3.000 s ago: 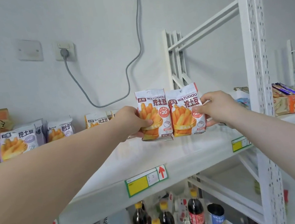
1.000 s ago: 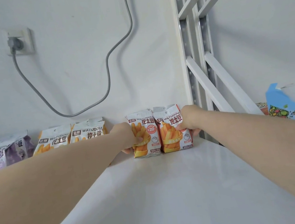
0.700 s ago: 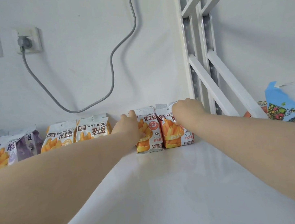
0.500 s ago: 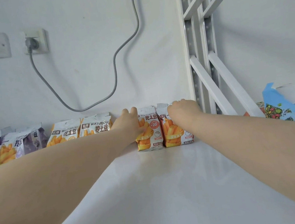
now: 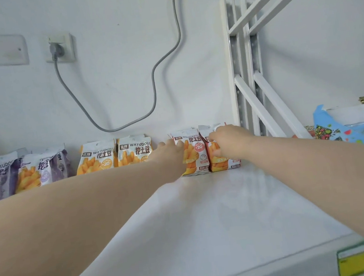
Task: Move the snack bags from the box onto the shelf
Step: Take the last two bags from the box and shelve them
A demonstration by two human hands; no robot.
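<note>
Two orange-and-white snack bags stand upright side by side at the back of the white shelf (image 5: 210, 215). My left hand (image 5: 169, 154) is at the left edge of the left snack bag (image 5: 196, 156), thumb on its front and fingers along its side. My right hand (image 5: 230, 142) curls over the top of the right snack bag (image 5: 225, 163), thumb on its front, hiding most of it. The box is not in view.
Two more orange bags (image 5: 113, 155) and several purple ones (image 5: 40, 169) line the back wall to the left. White shelf uprights (image 5: 242, 59) stand just right of the bags, with blue packaging (image 5: 351, 132) beyond. A grey cable (image 5: 153, 76) hangs on the wall.
Both hands carried the two bags to the back of the shelf and set them down upright. My hands then shifted from the bags' sides up to their tops.
</note>
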